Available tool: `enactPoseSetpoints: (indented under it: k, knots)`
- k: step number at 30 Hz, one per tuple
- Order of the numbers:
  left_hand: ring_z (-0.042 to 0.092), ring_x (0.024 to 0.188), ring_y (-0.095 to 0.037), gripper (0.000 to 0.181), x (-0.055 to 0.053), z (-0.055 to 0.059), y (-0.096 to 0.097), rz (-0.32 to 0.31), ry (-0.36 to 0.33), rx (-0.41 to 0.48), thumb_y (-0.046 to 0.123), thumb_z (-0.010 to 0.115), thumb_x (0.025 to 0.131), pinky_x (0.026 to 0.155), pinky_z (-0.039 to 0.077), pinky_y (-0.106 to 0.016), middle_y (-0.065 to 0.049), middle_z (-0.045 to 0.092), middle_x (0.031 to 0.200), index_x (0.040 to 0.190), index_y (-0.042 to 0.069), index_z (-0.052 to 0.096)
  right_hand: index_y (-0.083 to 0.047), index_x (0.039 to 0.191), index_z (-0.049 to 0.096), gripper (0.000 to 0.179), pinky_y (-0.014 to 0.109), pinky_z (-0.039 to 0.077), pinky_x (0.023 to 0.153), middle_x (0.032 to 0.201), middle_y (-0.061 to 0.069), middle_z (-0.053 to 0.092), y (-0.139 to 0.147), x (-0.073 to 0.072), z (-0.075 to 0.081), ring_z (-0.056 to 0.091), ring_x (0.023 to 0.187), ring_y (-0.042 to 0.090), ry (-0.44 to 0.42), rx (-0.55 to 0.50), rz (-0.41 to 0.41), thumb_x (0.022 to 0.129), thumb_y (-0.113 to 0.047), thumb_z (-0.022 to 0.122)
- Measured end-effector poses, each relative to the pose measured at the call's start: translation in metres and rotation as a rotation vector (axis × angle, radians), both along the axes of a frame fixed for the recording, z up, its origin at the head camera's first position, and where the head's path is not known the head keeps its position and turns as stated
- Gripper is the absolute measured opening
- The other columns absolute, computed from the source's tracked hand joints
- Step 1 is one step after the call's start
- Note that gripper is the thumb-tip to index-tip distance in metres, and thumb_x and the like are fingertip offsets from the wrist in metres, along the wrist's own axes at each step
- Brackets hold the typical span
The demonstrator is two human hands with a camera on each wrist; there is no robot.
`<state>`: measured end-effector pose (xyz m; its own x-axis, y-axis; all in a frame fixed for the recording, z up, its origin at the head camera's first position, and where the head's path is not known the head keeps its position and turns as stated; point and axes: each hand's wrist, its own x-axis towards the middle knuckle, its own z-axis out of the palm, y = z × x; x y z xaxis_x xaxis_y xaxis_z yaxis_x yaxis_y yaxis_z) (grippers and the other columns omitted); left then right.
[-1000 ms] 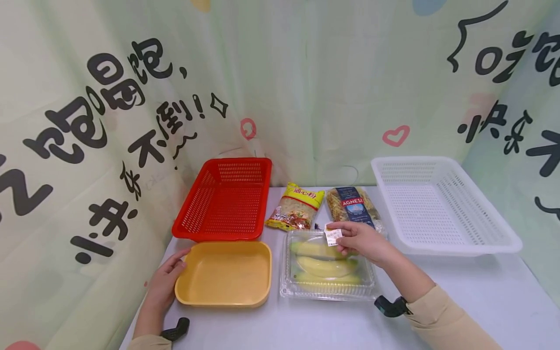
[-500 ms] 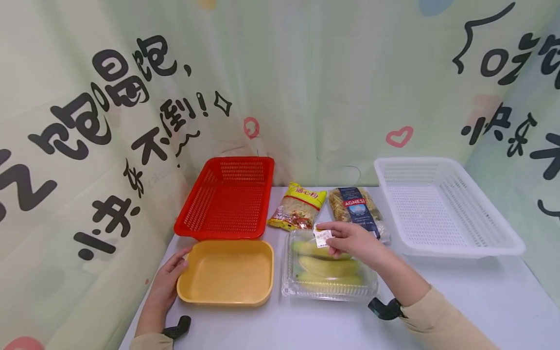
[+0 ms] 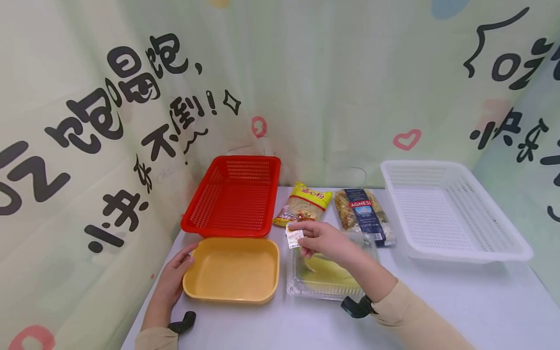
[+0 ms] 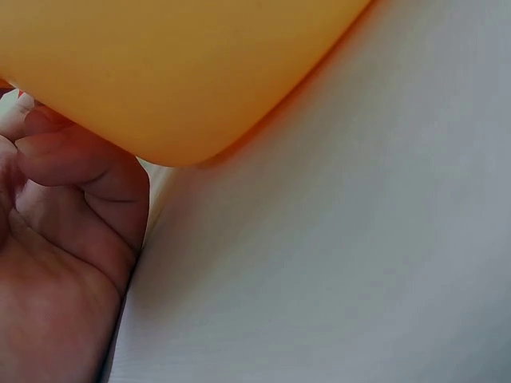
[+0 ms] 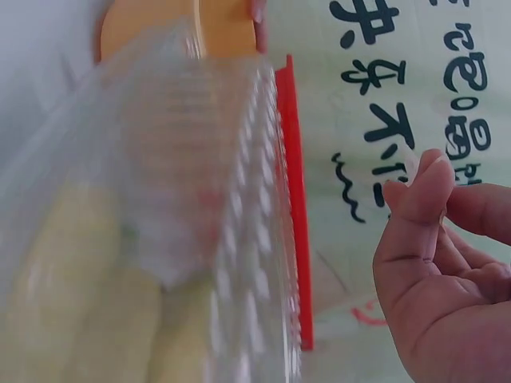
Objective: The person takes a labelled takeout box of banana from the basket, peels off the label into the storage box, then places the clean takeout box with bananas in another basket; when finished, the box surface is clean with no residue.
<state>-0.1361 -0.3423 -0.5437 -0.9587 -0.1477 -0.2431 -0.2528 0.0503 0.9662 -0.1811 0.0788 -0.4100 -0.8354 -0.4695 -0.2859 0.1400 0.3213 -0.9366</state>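
Observation:
My left hand (image 3: 174, 274) holds the left side of a shallow yellow tray (image 3: 232, 296), thumb at the rim. In the left wrist view, curled fingers (image 4: 88, 171) lie against the tray's outer wall (image 4: 184, 88). My right hand (image 3: 325, 241) pinches a small white printed label (image 3: 294, 238) between thumb and fingers, over the back left corner of a clear plastic box (image 3: 308, 290). Bananas (image 3: 325, 273) show through the box's closed lid, partly hidden by my right forearm. The right wrist view shows that box (image 5: 247, 183) large beside the pinching hand (image 5: 447, 279).
A red basket (image 3: 245, 209) stands behind the yellow tray. A yellow-topped pasta bag (image 3: 304, 204) and an AGNESI pasta bag (image 3: 363, 214) lie behind the box. To the right is a white basket (image 3: 442, 214). A printed curtain (image 3: 332, 97) closes off the back and sides.
My right hand has carried the label leftward, from over the back of the banana box to its back left corner. The left hand stays at the tray. The head view has turned slightly.

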Motion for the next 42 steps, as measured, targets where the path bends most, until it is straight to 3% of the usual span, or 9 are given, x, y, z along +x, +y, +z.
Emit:
enactPoseSetpoints:
  k: [10,16,19,24,32,38,42]
  knots:
    - [0.049,0.099,-0.013,0.052,-0.001,-0.002,-0.001,0.001,-0.015,-0.016,0.036,0.061,0.098,0.079,0.05,-0.014,0.001,0.047,0.108,0.146,0.022,0.048,-0.015,0.13,0.064,0.035,0.035,0.06,0.074,0.08,0.009,0.068,-0.053,0.005,-0.017,0.067,0.073,0.02,0.008,-0.071,0.063,0.095,-0.01,0.063]
    - [0.049,0.101,-0.013,0.054,-0.001,-0.001,-0.001,-0.004,-0.015,-0.027,0.039,0.061,0.097,0.081,0.051,-0.014,0.002,0.047,0.111,0.146,0.024,0.048,-0.013,0.121,0.069,0.029,0.031,0.059,0.077,0.088,0.013,0.071,-0.079,0.006,-0.025,0.067,0.077,0.02,0.053,-0.057,0.039,0.094,-0.007,0.063]
    - [0.049,0.103,-0.013,0.054,-0.001,-0.001,0.0,-0.004,-0.02,-0.031,0.04,0.061,0.097,0.082,0.051,-0.014,0.001,0.048,0.112,0.147,0.024,0.047,-0.014,0.119,0.069,0.027,0.036,0.059,0.078,0.089,0.014,0.072,-0.088,0.006,-0.029,0.066,0.075,0.02,0.066,-0.031,0.031,0.093,-0.006,0.063]
    - [0.048,0.105,-0.014,0.054,0.0,-0.001,0.0,-0.005,-0.017,-0.034,0.04,0.061,0.097,0.084,0.051,-0.014,0.0,0.047,0.114,0.146,0.025,0.048,-0.014,0.121,0.061,0.03,0.042,0.058,0.074,0.076,0.01,0.063,-0.097,0.011,-0.03,0.062,0.069,0.019,0.081,-0.017,0.05,0.092,-0.004,0.064]
    - [0.049,0.108,-0.016,0.057,0.0,-0.001,-0.001,-0.009,-0.019,-0.039,0.045,0.062,0.095,0.087,0.052,-0.014,-0.001,0.049,0.119,0.146,0.025,0.048,-0.016,0.122,0.052,0.04,0.029,0.057,0.064,0.081,0.01,0.063,-0.103,0.011,-0.036,0.06,0.066,0.019,0.021,0.007,0.039,0.088,-0.002,0.068]
    - [0.049,0.106,-0.015,0.055,0.0,-0.002,0.0,-0.009,-0.017,-0.041,0.042,0.062,0.095,0.085,0.052,-0.014,-0.001,0.048,0.118,0.146,0.026,0.049,-0.007,0.11,0.06,0.028,0.024,0.057,0.061,0.097,0.014,0.056,-0.106,0.01,-0.049,0.063,0.068,0.017,0.006,0.001,0.076,0.086,0.003,0.069]
    - [0.049,0.11,-0.015,0.057,-0.001,-0.002,-0.001,-0.02,-0.019,-0.043,0.044,0.062,0.095,0.088,0.051,-0.014,0.0,0.048,0.126,0.147,0.025,0.047,-0.007,0.111,0.068,0.025,0.026,0.058,0.064,0.098,0.01,0.064,-0.11,0.012,-0.049,0.065,0.069,0.015,0.006,-0.018,0.074,0.087,-0.001,0.069]
